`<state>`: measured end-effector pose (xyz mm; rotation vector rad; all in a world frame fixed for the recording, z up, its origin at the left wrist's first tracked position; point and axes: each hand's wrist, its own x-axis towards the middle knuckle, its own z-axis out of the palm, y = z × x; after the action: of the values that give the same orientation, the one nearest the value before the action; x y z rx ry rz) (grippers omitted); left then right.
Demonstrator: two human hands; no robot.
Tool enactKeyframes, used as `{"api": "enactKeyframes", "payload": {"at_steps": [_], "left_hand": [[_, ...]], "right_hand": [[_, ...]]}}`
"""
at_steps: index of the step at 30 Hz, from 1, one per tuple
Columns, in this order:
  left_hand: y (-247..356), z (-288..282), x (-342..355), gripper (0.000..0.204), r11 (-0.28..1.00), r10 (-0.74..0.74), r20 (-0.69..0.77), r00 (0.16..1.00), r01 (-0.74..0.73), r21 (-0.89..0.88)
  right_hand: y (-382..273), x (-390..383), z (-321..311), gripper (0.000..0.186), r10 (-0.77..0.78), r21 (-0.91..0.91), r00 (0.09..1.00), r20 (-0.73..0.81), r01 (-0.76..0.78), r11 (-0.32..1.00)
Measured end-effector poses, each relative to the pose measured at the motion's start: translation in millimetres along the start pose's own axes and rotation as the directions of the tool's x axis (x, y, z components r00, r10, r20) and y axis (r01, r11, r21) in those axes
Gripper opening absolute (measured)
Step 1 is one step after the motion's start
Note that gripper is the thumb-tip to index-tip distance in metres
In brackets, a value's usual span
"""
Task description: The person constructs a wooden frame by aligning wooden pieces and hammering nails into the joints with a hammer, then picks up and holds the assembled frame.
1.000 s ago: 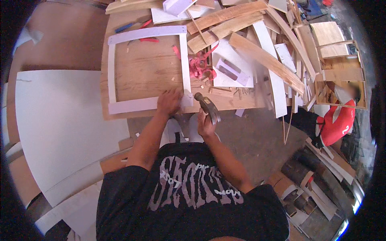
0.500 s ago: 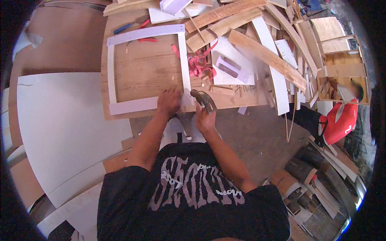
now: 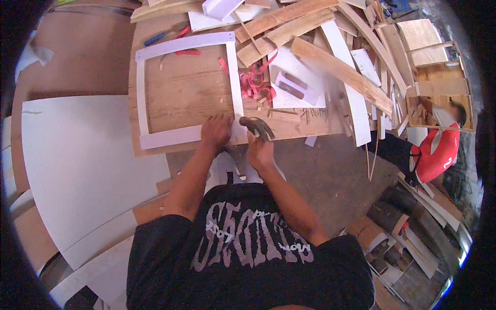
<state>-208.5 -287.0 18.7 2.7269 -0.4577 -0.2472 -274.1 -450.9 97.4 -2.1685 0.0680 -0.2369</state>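
A white rectangular frame (image 3: 143, 98) lies flat on a wooden workbench (image 3: 186, 77). My left hand (image 3: 217, 130) is closed over its near rail, close to the near right corner; its fingertips reach past the inner edge. Whether a nail sits between them is too small to tell. My right hand (image 3: 260, 151) grips a claw hammer (image 3: 263, 128) by its handle, which is mostly hidden by the fist. The hammer's head is at that same corner, just right of my left hand; contact with the frame cannot be made out.
Pliers with red handles (image 3: 187, 52) and a blue-handled tool (image 3: 155, 39) lie beyond the frame. Tangled red strap (image 3: 253, 85) sits right of it. Wooden boards (image 3: 341, 75) pile up at the back right. A large white panel (image 3: 88, 165) stands left; a person in red (image 3: 436, 155) works at right.
The hammer's head has shifted slightly left, toward the frame's corner, and my right hand has moved with it. My left hand stays at nearly the same spot on the rail.
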Motion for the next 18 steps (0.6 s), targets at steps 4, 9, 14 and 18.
{"api": "enactKeyframes", "payload": {"at_steps": [4, 9, 14, 18], "left_hand": [[0, 0, 3, 0.028, 0.998, 0.062, 0.005, 0.998, -0.062, -0.016], [-4, 6, 0, 0.026, 1.0, 0.025, -0.028, 0.999, -0.025, 0.013], [3, -5, 6, 0.021, 0.995, 0.095, 0.017, 0.995, -0.095, 0.004], [-9, 12, -2, 0.021, 0.994, 0.095, -0.174, 0.98, -0.103, -0.037]], "right_hand": [[23, -8, 5, 0.03, -0.133, 0.051, 0.984, -0.121, 0.14, 0.989], [15, -4, 1, 0.027, 0.107, -0.244, 0.984, 0.141, -0.07, 0.967], [27, -2, 5, 0.025, -0.005, -0.286, 0.981, 0.196, 0.062, 0.956], [11, 2, 1, 0.026, -0.052, -0.305, 0.969, 0.242, 0.127, 0.944]]}}
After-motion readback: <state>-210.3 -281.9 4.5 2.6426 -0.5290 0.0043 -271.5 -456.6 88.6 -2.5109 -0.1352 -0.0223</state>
